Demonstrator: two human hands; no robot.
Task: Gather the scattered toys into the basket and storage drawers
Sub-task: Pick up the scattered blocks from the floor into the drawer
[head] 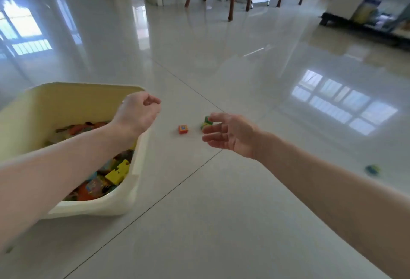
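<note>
Toys (106,174) mostly binned.
Basket (135,181) part-filled; orange block (183,129), green block (206,121) and another toy (372,169) left on floor. Right hand (230,134) spread; left hand (138,112) curled, empty.

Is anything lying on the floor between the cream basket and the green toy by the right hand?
Yes: in the head view a small orange block sits on the floor between basket and green toy.
</note>
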